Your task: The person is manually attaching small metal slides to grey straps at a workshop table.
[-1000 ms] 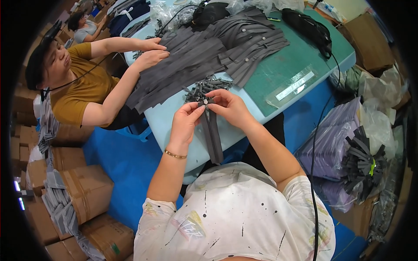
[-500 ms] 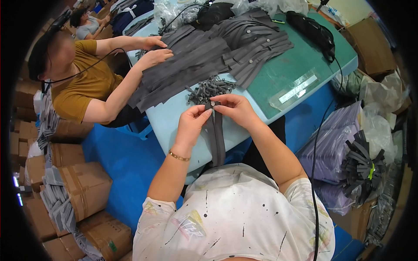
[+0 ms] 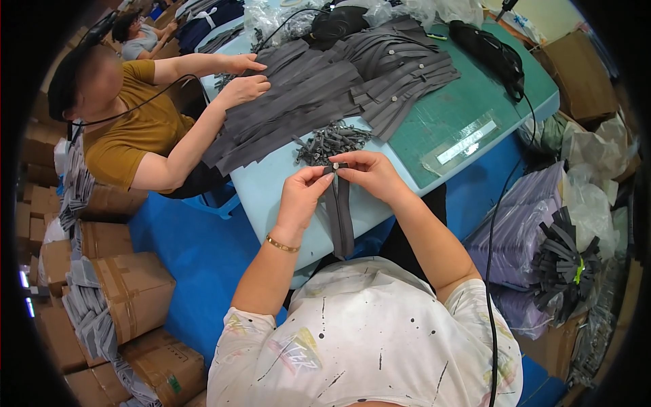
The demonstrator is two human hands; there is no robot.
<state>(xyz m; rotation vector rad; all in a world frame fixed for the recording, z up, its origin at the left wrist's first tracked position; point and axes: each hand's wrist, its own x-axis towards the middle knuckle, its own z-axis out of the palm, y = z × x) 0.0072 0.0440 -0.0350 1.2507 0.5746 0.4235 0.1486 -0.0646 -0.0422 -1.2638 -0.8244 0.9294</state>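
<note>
I see my left hand [image 3: 303, 193] and right hand [image 3: 368, 175] pinching the top of a grey strap [image 3: 340, 216] together. The strap hangs down between them over the table [image 3: 271, 197] edge, just below the small pile [image 3: 330, 140].

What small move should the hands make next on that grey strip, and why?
Probably press the small light stud home. Left hand and right hand both pinch the top of the grey strip, the stud between their fingertips, while the rest hangs off the table edge.
</note>
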